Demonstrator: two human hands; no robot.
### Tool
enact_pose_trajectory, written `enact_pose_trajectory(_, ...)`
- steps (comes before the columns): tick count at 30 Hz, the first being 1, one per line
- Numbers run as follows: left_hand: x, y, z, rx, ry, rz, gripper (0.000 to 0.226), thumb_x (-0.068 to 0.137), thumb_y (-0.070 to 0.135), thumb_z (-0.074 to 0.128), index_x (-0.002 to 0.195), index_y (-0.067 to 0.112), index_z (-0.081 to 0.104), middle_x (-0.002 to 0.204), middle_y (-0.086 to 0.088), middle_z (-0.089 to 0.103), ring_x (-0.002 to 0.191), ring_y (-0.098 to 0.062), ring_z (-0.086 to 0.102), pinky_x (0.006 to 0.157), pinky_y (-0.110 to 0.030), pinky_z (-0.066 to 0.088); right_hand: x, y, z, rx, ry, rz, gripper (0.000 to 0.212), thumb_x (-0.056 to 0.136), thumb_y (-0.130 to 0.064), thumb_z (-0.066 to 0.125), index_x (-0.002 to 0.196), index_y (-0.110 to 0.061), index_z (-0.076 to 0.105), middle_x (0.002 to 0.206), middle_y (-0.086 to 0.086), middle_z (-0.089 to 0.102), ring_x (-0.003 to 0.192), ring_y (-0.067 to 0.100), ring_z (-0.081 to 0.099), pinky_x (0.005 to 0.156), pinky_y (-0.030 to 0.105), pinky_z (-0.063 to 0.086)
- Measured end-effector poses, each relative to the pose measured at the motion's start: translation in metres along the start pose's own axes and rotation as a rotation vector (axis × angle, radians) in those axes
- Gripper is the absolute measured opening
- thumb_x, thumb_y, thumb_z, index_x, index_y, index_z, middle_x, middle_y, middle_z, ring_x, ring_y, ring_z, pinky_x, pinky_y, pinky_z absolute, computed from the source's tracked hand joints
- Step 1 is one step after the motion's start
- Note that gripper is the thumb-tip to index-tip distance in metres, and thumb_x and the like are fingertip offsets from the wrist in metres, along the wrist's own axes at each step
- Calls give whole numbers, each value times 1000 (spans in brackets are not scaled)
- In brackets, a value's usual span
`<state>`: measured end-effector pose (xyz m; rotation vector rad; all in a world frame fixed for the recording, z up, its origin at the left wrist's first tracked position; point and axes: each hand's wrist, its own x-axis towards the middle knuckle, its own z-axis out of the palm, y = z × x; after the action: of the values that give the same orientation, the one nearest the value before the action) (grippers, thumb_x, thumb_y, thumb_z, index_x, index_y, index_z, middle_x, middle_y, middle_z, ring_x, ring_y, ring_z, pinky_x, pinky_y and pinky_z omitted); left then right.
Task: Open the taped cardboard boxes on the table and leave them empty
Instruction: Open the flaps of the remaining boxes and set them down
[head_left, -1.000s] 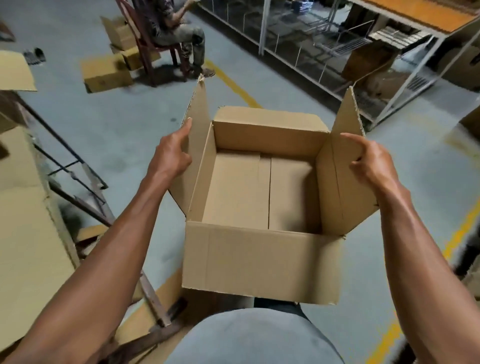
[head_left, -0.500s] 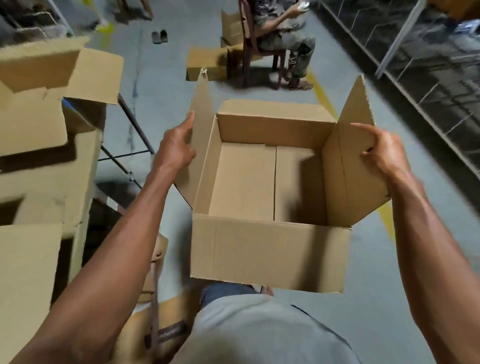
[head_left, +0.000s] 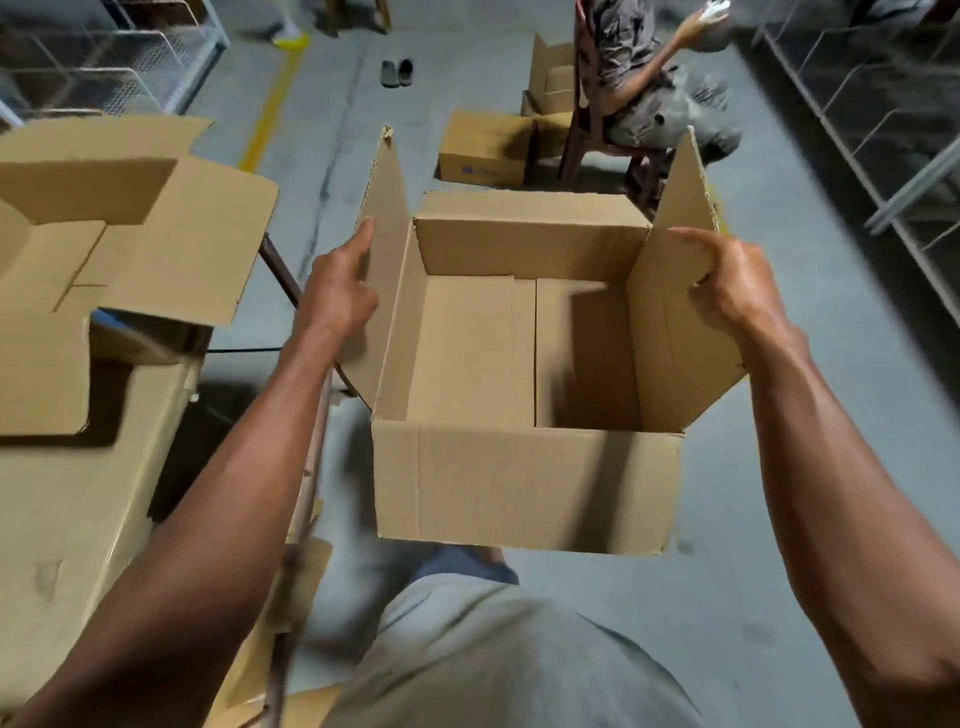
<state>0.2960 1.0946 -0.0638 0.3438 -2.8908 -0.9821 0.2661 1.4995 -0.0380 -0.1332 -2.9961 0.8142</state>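
Right hand (head_left: 727, 291) has its fingers curled over the edge of the right side flap, left hand (head_left: 340, 291) grips the left flap with the forefinger lying straight up along it, so the open cardboard box (head_left: 524, 483) hangs in the air over the floor (head_left: 779, 545). Plain brown corrugated card, mouth up, long axis left-right, both flaps upright, nothing inside. More opened boxes (head_left: 119, 228) sit on the surface (head_left: 62, 509) left.

Open box (head_left: 524, 483): interior bare, top access free between upright side flaps (left hand (head_left: 337, 296) and right hand (head_left: 727, 291) gripping them). Left side blocked by stacked opened boxes (head_left: 104, 249); grey floor (head_left: 831, 467) open rightward
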Motion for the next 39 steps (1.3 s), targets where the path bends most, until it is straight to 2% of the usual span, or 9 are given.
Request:
enact_pose_trajectory(2, 49, 5, -5, 0, 8, -4, 85, 86, -14, 46, 159, 27, 31, 148, -10, 54, 131, -27, 55, 95, -22, 40, 51, -24, 4, 14, -5, -14, 81, 77, 14, 53, 142, -32, 56, 141, 17, 56, 124, 36, 56, 101, 42, 48)
enact_pose_trajectory(9, 204, 1, -21, 14, 57, -68, 86, 83, -10, 47, 157, 32, 33, 141, -13, 58, 120, -32, 61, 96, -35, 50, 217, -86, 37, 21, -37, -60, 80, 78, 14, 54, 141, -35, 56, 137, 18, 58, 120, 37, 59, 99, 47, 51)
enact_pose_trajectory(13, 295, -7, -25, -3, 81, -116, 86, 83, -10, 49, 157, 32, 34, 137, -11, 61, 110, -34, 65, 94, -35, 50, 321, -118, 66, 23, -80, -105, 84, 78, 16, 52, 141, -39, 55, 142, 16, 56, 122, 37, 58, 101, 46, 51)
enact_pose_trajectory(16, 359, -14, -30, -8, 125, -142, 86, 84, -10, 48, 157, 32, 33, 142, -9, 58, 119, -29, 62, 95, -30, 47, 404, -148, 88, 14, -102, -154, 83, 78, 14, 52, 140, -40, 55, 141, 14, 57, 125, 37, 56, 105, 44, 47)
enact_pose_trajectory(24, 495, -34, -73, -45, 268, -289, 82, 89, -12, 44, 158, 30, 32, 153, -7, 48, 136, -25, 51, 94, -19, 36, 589, -261, 133, -26, -188, -351, 81, 79, 17, 49, 143, -33, 55, 139, 19, 59, 113, 37, 63, 96, 40, 50)
enact_pose_trajectory(27, 543, -59, -91, -61, 306, -323, 82, 88, -12, 42, 157, 31, 34, 152, -7, 49, 136, -24, 51, 94, -15, 34, 652, -312, 161, -32, -213, -424, 84, 78, 19, 47, 142, -33, 55, 135, 19, 62, 102, 35, 67, 79, 32, 51)
enact_pose_trajectory(30, 596, -94, -113, -83, 344, -368, 83, 86, -11, 42, 154, 37, 38, 149, -10, 53, 134, -26, 53, 99, -20, 36, 713, -370, 197, -39, -235, -493, 85, 78, 20, 47, 142, -36, 55, 136, 21, 61, 107, 37, 65, 88, 39, 55)
enact_pose_trajectory(35, 682, -166, -166, -115, 405, -441, 84, 82, -9, 43, 150, 41, 45, 147, -7, 55, 133, -24, 54, 101, -22, 40, 795, -483, 266, -48, -267, -577, 87, 77, 19, 47, 142, -39, 54, 145, 16, 55, 123, 37, 58, 96, 43, 54)
enact_pose_trajectory(39, 737, -221, -219, -91, 419, -472, 86, 78, -9, 45, 148, 41, 47, 147, -3, 56, 134, -23, 55, 108, -30, 44, 852, -578, 314, -13, -297, -670, 88, 72, 16, 49, 140, -40, 55, 138, 17, 60, 116, 38, 61, 92, 45, 55)
